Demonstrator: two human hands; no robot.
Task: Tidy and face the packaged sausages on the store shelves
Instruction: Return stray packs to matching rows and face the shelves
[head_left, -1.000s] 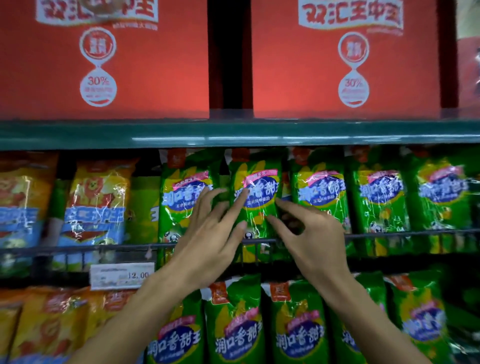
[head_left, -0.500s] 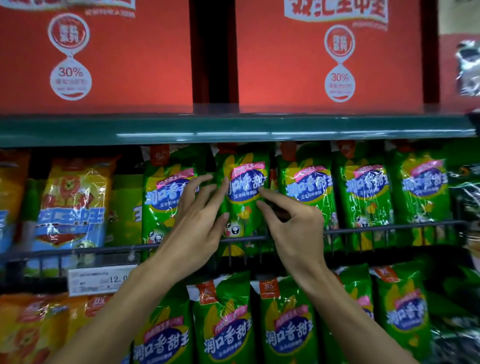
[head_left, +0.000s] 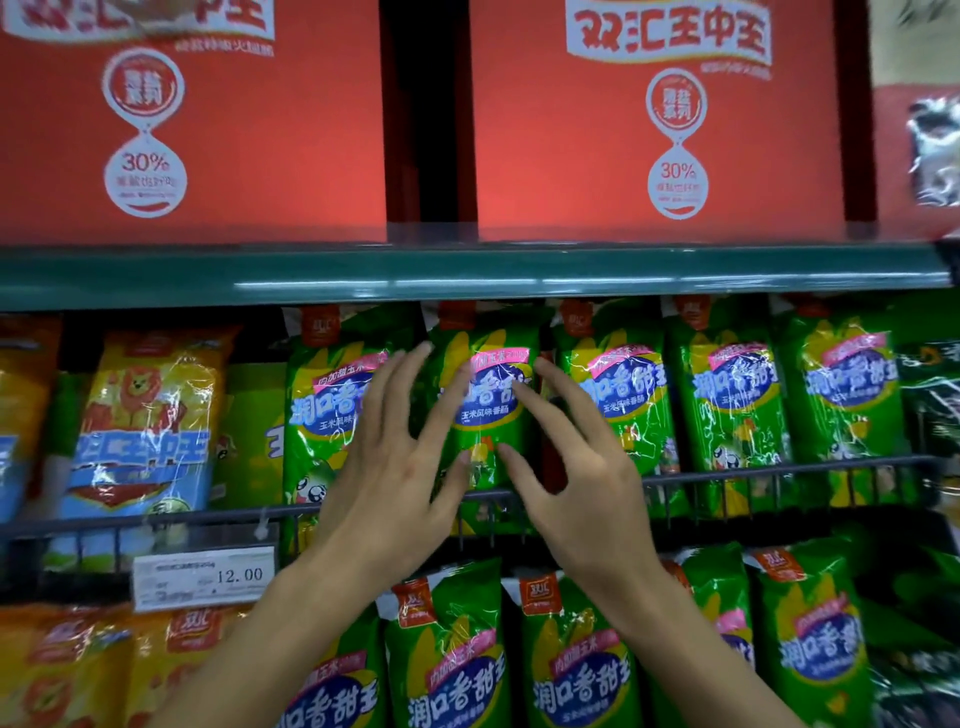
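Green corn-sausage packs stand upright in a row behind a wire rail (head_left: 779, 470) on the middle shelf. The middle green pack (head_left: 491, 415) sits between both hands. My left hand (head_left: 395, 467) is spread with straight fingers in front of its left edge and the neighbouring green pack (head_left: 324, 415). My right hand (head_left: 576, 467) is spread in front of its right edge, fingers straight and apart. Neither hand grips anything. More green packs (head_left: 727, 405) stand to the right.
Yellow sausage packs (head_left: 145, 421) stand at the left. A price tag reading 12.00 (head_left: 202, 577) hangs on the rail. Red cartons (head_left: 660, 130) fill the upper shelf above the green shelf edge (head_left: 467, 275). A lower row of green packs (head_left: 452, 670) sits beneath my wrists.
Both hands have let go of the middle green pack and spread open, with the fingers now straight. The view has shifted slightly left.
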